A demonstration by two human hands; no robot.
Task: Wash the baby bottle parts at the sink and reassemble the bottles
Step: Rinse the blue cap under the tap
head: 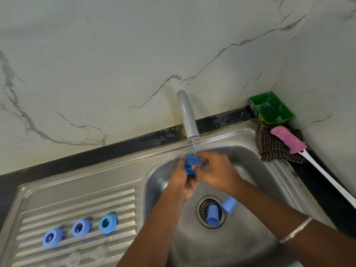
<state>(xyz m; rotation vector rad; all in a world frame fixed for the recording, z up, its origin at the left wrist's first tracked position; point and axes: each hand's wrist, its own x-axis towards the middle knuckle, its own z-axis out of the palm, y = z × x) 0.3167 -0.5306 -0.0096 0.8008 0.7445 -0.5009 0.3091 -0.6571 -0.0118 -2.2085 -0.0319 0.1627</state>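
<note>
Under the running tap [187, 116] both my hands hold a blue bottle cap [190, 163] over the steel sink [254, 151]. My left hand [183, 180] grips the cap from below. My right hand [213, 170] pinches its side, thumb on the blue plastic. Two more blue caps lie in the basin, one on the drain [212, 216] and one beside it [229, 205]. Three blue collar rings [52, 237] [81, 227] [107, 223] stand in a row on the ribbed drainboard [77, 205]. Clear teats [74, 258] lie faintly visible at the drainboard's front.
A pink-headed bottle brush [289, 139] with a long white handle lies on a checked cloth [273, 147] at the sink's right rim. A green tray [271, 108] with a dark scrubber sits in the corner. Marble walls close the back and right.
</note>
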